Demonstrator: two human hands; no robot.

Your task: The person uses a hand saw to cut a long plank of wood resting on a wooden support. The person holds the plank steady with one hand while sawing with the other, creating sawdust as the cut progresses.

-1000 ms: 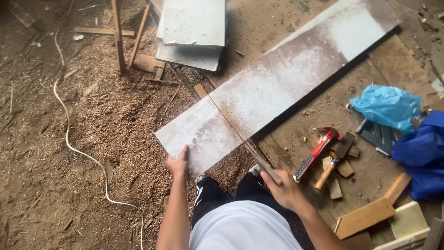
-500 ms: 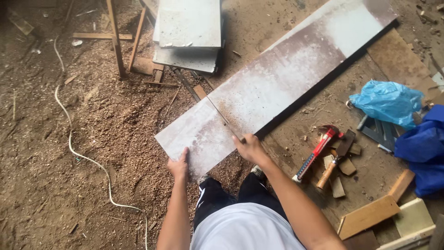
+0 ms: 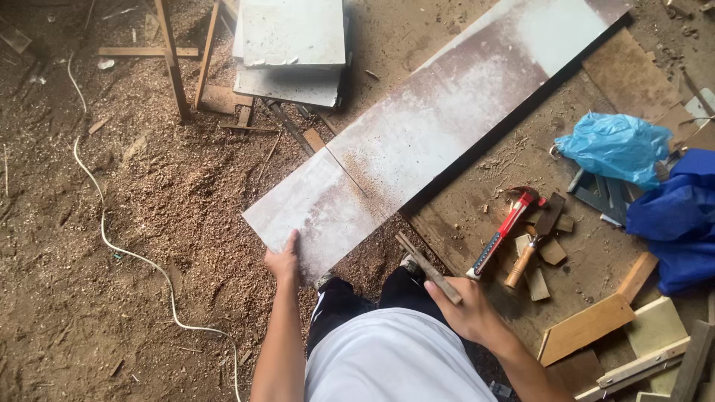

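We stand over a long pale board (image 3: pixel 439 141) that lies diagonally on the floor (image 3: pixel 97 313), its near end by our feet and its far end running to the upper right. A partial saw cut (image 3: pixel 346 173) crosses the board near its short end, with loose sawdust scattered along it.

Left hand (image 3: pixel 283 260): fingers flat and spread, pressing down on the near edge of the board; the grip closes on nothing. Right hand (image 3: pixel 465 309): the grip is wrapped around the handle of a hand saw (image 3: pixel 428 266), whose blade appears drawn back off the board, beside the right leg. The blade is thin and partly hidden, so we cannot confirm its full length.

To saw well here, we judge the following points to matter:

1. Keep the left palm weighted on the short end, clear of the cut line, so the board does not chatter.
2. Seat the blade back in the existing cut rather than beside it.
3. Use long, light strokes and let the teeth work.
4. Support the short end as the cut nears completion, so that it does not tear off.

Nearby lie a red-handled hammer (image 3: pixel 503 231), a blue plastic bag (image 3: pixel 614 147), stacked panels (image 3: pixel 290 45) and a white cable (image 3: pixel 126 253).
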